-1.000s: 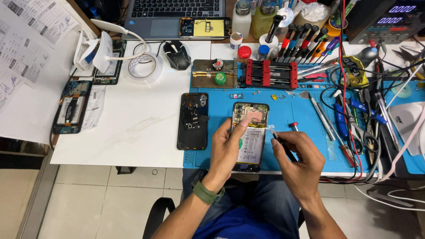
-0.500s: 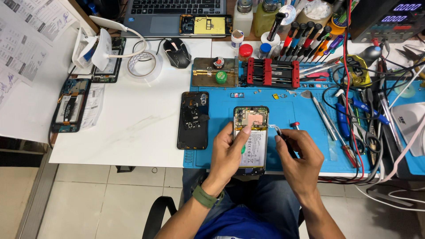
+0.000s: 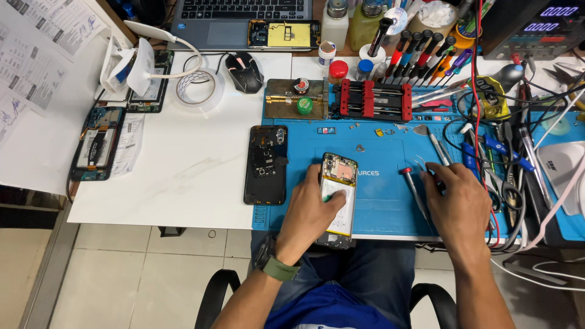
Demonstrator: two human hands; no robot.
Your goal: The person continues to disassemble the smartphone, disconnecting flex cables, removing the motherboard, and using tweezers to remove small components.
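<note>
Opened smartphone, back cover removed, lying lengthwise on the near part of the blue repair mat, its near end overhanging the table edge. Circuit board exposed at the far end; pale battery surface below it.

Left hand: laid over the left edge of the phone, fingers curled, thumb and forefinger pressed onto the battery surface over a small green spot. A green wristband circles the wrist.

Right hand: palm down on the mat to the right of the phone and apart from it, fingers loosely spread, fingertips at a pair of metal tweezers; whether they pinch the tweezers cannot be told. A red-capped screwdriver lies just left of this hand.

Black phone back cover: left of the opened phone, straddling the mat's left edge and the white table.

Far edge of mat: red-and-black clamping fixture, brass-coloured holder.

Far left: roll of clear tape, black mouse, a second dismantled phone near the table's left edge.

Right: tangled cables and hand tools. Far: laptop.
</note>
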